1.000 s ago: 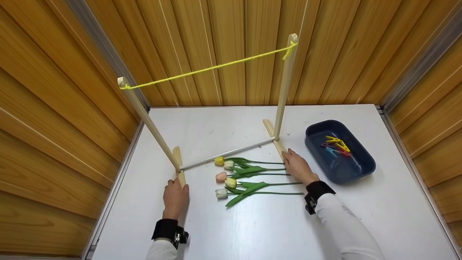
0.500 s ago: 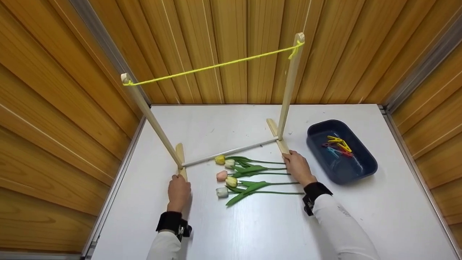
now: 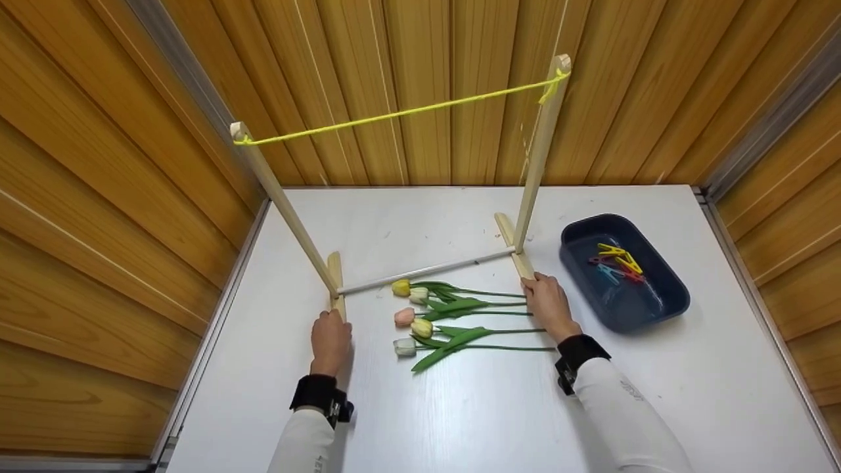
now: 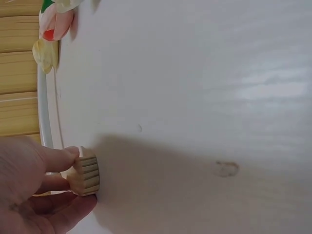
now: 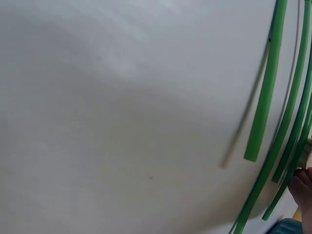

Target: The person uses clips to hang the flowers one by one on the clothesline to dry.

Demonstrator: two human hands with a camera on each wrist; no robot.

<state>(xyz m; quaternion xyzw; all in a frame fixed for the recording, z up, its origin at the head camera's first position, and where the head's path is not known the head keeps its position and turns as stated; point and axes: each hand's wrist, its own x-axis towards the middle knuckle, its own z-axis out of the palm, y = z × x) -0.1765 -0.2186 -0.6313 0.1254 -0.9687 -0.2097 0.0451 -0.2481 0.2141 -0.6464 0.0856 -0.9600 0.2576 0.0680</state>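
Note:
My left hand grips the near end of the left foot of a wooden stand. In the left wrist view, thumb and fingers pinch that foot's ridged end. Across from it, my right hand holds the near end of the right foot. A yellow string is tied between the tops of the two posts, and a silver rod joins them at the base. Several artificial tulips lie between my hands, heads to the left. Their green stems run close by my right hand.
A dark blue tray stands right of my right hand, with several coloured clothespins in it. Wood-panelled walls enclose the white table at the back and sides.
The stand has shifted away from me and slightly to the right, its left side moving more than its right. Both hands keep hold of its feet. The tulips stay in place.

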